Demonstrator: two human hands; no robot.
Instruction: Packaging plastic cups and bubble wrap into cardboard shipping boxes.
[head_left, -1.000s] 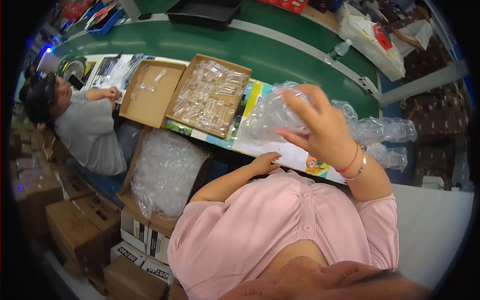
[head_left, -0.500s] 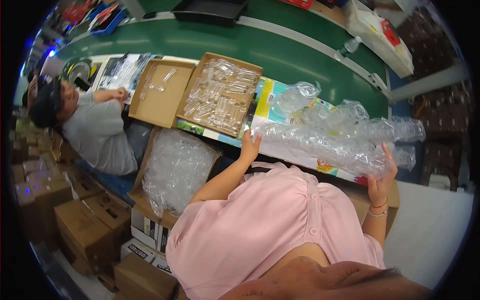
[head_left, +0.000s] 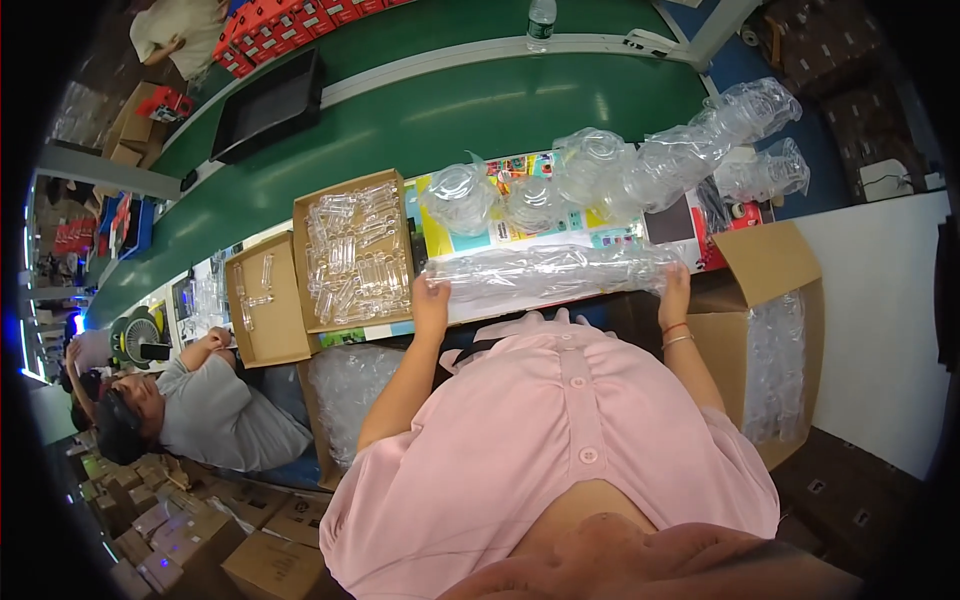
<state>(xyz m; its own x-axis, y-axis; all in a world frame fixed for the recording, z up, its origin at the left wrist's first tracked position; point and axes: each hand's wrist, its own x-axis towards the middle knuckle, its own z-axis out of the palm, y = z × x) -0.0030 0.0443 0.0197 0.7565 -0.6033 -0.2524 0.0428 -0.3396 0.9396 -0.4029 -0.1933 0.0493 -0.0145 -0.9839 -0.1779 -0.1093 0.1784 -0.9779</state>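
Note:
A long bundle of clear plastic pieces in clear wrap (head_left: 555,272) lies level along the near edge of the table, between my hands. My left hand (head_left: 430,303) is closed on its left end, thumb against the wrap. At the other end my right hand (head_left: 675,290) grips the wrap, a red cord and a bracelet round its wrist. What the pieces are exactly, the shiny wrap hides. Just beyond lie more wrapped clear plastic stacks (head_left: 590,165), some with round ends toward me.
To the left, a shallow cardboard tray (head_left: 405,235) holds many small clear parts; beside it a second tray (head_left: 265,340) holds a few. An open carton (head_left: 775,265) with wrapped plastic stands at my right. A co-worker in grey (head_left: 225,415) sits at far left. Beyond runs a green belt (head_left: 450,105).
The view has swung, bringing the open carton at right into sight. The bundle has turned from slanting to nearly level with the table edge, both hands still at its ends.

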